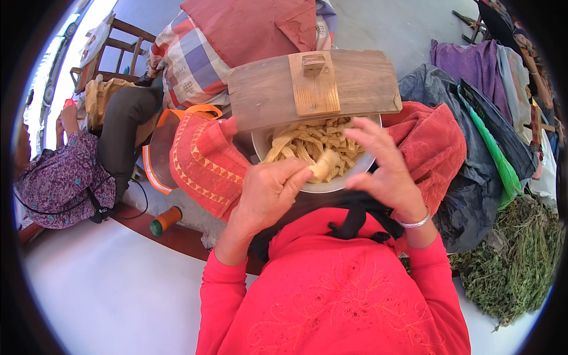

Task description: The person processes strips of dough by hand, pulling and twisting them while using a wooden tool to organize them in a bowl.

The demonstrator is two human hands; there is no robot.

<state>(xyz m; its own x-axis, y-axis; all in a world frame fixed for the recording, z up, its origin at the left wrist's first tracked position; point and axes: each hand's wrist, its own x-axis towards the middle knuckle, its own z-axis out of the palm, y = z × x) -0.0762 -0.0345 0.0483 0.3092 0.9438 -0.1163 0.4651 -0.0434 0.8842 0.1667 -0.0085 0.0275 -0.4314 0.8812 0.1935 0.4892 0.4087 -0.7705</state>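
Note:
My left hand (pixel 273 188) is closed with thumb and fingers round a pale yellow, rolled strip (pixel 324 165), probably a soft food; I cannot tell its exact kind. It hangs over a white bowl (pixel 324 188) heaped with similar yellowish strips (pixel 316 141). To the right of the bowl's near side, my right hand (pixel 387 168) is open, its fingers spread and curved, with nothing seen between them. A wooden board (pixel 260 92), with a lighter crosspiece (pixel 313 97) and a small block on it, covers the bowl's far part.
Red towels (pixel 204 163) (pixel 429 151) flank the bowl. Beyond the board sits a cloth-covered bundle (pixel 248 26). Dark plastic bags (pixel 441 106) and dried green plants (pixel 515 260) lie at right. An orange thread spool (pixel 165 221) lies at left, near another person in patterned purple clothing (pixel 65 174).

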